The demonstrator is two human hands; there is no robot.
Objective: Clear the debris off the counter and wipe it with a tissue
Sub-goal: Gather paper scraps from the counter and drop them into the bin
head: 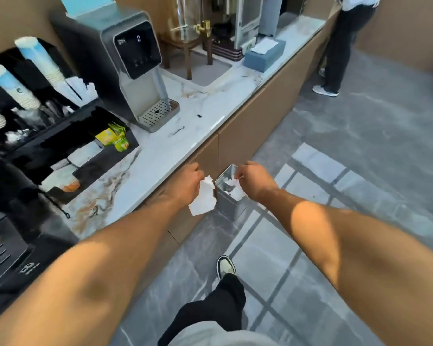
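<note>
My left hand (188, 182) grips a white tissue (203, 199) that hangs down in front of the cabinet, just left of a small grey metal bin (231, 208) on the floor. Above the bin's open mouth, my right hand (254, 179) pinches a small white scrap (231, 182); more white paper lies inside the bin. The white marble counter (175, 146) runs along the left. On it lie a small dark speck (199, 116), a dark thin scrap (177, 131) and pale bits (191, 94) near the tray.
A grey water dispenser (133, 68) with a drip tray, a black organiser (60, 136) with paper cups and yellow sachets, a drinks urn on a white tray and a blue tissue box (264, 54) stand on the counter. Another person (345, 46) stands at the far end.
</note>
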